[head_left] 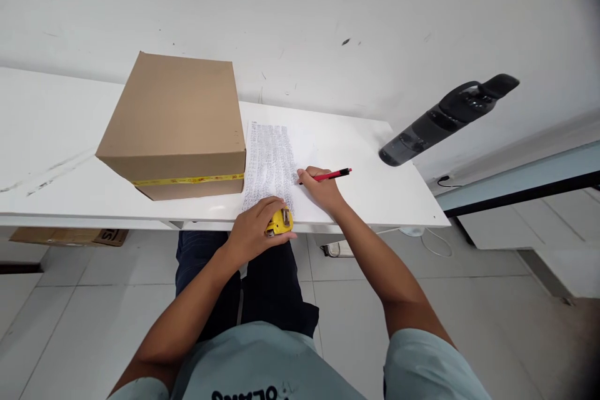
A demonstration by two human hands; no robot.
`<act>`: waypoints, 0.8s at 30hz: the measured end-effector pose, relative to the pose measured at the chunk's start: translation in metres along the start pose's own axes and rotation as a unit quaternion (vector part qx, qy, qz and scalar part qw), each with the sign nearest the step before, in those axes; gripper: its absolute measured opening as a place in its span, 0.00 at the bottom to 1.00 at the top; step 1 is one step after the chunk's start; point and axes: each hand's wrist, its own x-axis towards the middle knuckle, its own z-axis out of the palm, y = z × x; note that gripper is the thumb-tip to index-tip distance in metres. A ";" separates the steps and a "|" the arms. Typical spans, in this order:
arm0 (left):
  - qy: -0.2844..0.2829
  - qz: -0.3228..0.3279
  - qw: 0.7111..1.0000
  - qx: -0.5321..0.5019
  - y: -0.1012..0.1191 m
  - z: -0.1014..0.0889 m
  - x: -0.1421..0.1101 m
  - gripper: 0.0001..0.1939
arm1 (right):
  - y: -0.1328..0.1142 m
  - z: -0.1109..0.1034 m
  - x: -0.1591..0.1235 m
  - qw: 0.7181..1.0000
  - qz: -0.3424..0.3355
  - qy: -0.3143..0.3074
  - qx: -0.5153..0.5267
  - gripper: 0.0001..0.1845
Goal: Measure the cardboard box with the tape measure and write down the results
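My left hand grips a yellow tape measure case at the near edge of the white table. Its yellow tape runs along the front face of a closed brown cardboard box on the table. My right hand holds a red pen with its tip on a sheet of paper covered in small writing, lying just right of the box.
A dark handheld device rests tilted at the table's right end, against the white wall. A flattened carton lies on the tiled floor under the table. A power strip and cable lie on the floor.
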 end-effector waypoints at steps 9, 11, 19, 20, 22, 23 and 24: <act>0.005 0.010 1.000 0.006 0.000 0.001 0.001 0.31 | -0.003 -0.001 -0.001 1.000 0.002 0.002 0.003 0.19; 0.004 0.011 1.000 0.008 0.000 0.001 0.001 0.31 | -0.003 -0.001 -0.001 1.000 0.004 0.004 0.004 0.20; 0.006 0.009 1.000 0.005 0.000 0.001 0.002 0.31 | -0.002 0.001 0.000 1.000 0.008 0.027 0.010 0.20; 0.002 0.005 1.000 0.003 0.000 0.001 0.002 0.31 | -0.003 0.001 0.000 1.000 0.008 0.026 0.010 0.20; -0.004 -0.001 1.000 0.000 0.000 0.001 0.002 0.31 | -0.003 0.000 -0.001 1.000 0.007 0.021 0.011 0.19; -0.006 -0.002 1.000 0.000 0.000 0.001 0.002 0.31 | -0.003 0.000 -0.001 1.000 0.006 0.019 0.011 0.19; -0.006 -0.003 1.000 0.000 0.000 0.001 0.002 0.31 | -0.003 0.000 -0.001 1.000 0.006 0.018 0.012 0.19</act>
